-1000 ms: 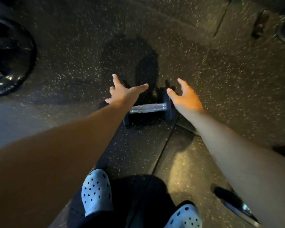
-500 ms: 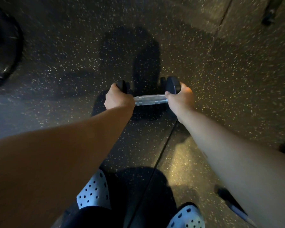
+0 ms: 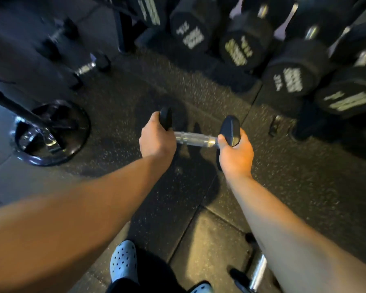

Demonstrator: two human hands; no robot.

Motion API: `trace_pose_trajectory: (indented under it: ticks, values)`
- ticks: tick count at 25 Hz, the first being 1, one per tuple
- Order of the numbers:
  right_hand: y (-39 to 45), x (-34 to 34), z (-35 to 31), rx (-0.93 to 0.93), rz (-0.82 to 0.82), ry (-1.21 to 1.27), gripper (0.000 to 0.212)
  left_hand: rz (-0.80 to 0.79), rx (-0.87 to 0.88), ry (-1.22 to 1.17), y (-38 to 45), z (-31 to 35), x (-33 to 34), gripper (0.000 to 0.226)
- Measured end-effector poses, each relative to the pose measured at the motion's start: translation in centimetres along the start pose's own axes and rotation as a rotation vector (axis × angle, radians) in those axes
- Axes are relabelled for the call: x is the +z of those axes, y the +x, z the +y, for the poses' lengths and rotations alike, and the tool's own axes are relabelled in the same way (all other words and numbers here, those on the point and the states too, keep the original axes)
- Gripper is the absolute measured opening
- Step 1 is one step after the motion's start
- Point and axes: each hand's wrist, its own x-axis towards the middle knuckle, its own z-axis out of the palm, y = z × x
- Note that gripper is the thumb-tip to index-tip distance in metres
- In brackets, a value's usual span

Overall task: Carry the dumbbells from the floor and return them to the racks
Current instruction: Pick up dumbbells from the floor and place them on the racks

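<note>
A black dumbbell (image 3: pixel 195 139) with a shiny metal handle hangs above the speckled floor, held level between both hands. My left hand (image 3: pixel 155 137) is closed around its left head. My right hand (image 3: pixel 236 154) grips its right head, thumb by the handle's end. The rack (image 3: pixel 283 49) with several large black dumbbells, white lettering on their ends, fills the upper right. Another dumbbell (image 3: pixel 255 271) lies on the floor at the bottom right, partly hidden by my right forearm.
A black weight plate on a bar (image 3: pixel 51 132) rests on the floor at the left. Small dumbbells (image 3: pixel 87 68) sit on the floor at the upper left near a rack leg (image 3: pixel 124 34). My feet in pale perforated clogs (image 3: pixel 124 261) stand at the bottom.
Both hands went from open above the dumbbell to closed on its heads, then raised it off the floor. The view tilted up, and the rack has come into sight.
</note>
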Motion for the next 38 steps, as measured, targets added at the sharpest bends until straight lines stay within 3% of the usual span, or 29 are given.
trace_pose_trajectory:
  ticks: [6,12,16,24,38]
  values:
    - [-9.1,-12.9,-21.7,-0.264,0.034,0.117,0.048,0.138,0.128,-0.299,-10.2,18.9,-18.4,0.033]
    - [-14.5,-20.4,-34.4,-0.469,0.096,0.255,0.045,0.328,0.304,-0.423,-16.5,29.4,-29.3,0.015]
    - [-15.3,-21.7,-38.0,-0.555,0.084,0.284,0.047,0.331,0.343,-0.571,-17.1,31.6,-31.7,0.018]
    - [-11.0,-15.0,-44.1,-0.586,0.021,0.308,0.046,0.353,0.264,-0.637,-8.4,33.1,-33.5,0.028]
    - [6.2,3.4,-65.4,-0.701,-0.024,0.361,0.044,0.485,0.253,-0.63,20.5,44.1,-41.7,0.025]
